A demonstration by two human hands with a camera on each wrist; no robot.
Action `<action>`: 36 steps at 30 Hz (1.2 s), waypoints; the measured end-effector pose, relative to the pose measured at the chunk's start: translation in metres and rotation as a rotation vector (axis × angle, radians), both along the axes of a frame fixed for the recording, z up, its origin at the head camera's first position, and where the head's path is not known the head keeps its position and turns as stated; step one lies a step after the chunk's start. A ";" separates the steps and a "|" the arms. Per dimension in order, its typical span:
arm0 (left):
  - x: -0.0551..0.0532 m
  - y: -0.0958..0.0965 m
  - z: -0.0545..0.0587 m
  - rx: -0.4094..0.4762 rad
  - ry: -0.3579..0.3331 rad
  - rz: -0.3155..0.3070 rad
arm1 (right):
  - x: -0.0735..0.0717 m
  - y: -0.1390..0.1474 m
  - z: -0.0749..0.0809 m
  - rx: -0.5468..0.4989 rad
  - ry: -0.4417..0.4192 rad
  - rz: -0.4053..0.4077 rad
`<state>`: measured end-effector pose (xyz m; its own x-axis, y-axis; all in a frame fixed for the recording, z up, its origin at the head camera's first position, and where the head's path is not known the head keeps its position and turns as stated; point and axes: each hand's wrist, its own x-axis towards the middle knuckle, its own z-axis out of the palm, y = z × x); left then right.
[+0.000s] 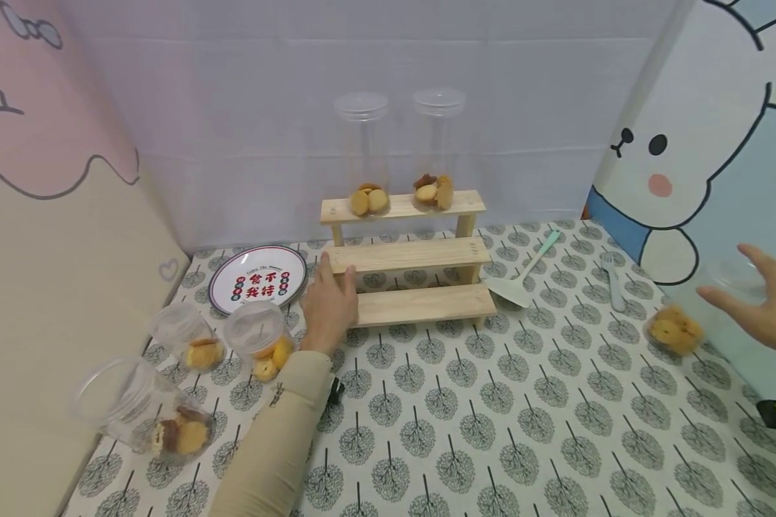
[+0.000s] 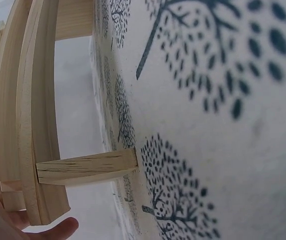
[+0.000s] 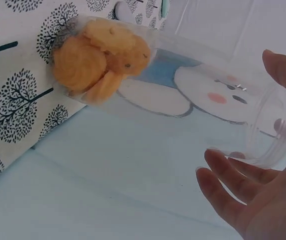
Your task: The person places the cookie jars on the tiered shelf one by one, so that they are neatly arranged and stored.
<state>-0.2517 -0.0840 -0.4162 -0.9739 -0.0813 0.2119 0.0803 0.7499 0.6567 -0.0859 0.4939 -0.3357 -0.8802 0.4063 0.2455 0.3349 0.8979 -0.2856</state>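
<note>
My left hand (image 1: 330, 305) grips the left end of a three-step wooden rack (image 1: 420, 256). In the left wrist view, fingers (image 2: 62, 230) reach past the end of a plank (image 2: 43, 125). At the right, a clear lidded jar (image 3: 183, 95) with cookies (image 3: 100, 60) in its bottom stands on the cloth, tilted in the right wrist view. My right hand (image 1: 772, 305) is around the lid end (image 3: 268, 135), its fingers and thumb spread wide; whether the fingertips touch the plastic I cannot tell. Two tall cookie jars (image 1: 362, 154) (image 1: 436, 151) stand on the top step.
Three clear cookie jars (image 1: 145, 409) (image 1: 187, 337) (image 1: 259, 337) stand at the left, near a round plate (image 1: 259, 262). Right of the rack lie a spatula (image 1: 520, 280) with a green handle end and a fork (image 1: 613, 283). Printed panels (image 1: 659, 143) enclose the table.
</note>
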 end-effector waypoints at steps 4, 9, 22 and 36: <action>0.001 0.001 0.002 -0.005 0.002 0.002 | 0.000 -0.010 0.003 -0.009 -0.014 -0.010; 0.001 0.001 0.001 -0.002 0.015 0.008 | -0.003 -0.002 -0.005 -0.013 -0.006 -0.003; 0.001 0.001 0.001 -0.002 0.013 0.009 | -0.008 0.008 -0.015 -0.010 0.014 -0.022; 0.001 0.001 0.003 -0.004 0.004 0.008 | -0.012 0.014 -0.017 -0.006 0.006 -0.051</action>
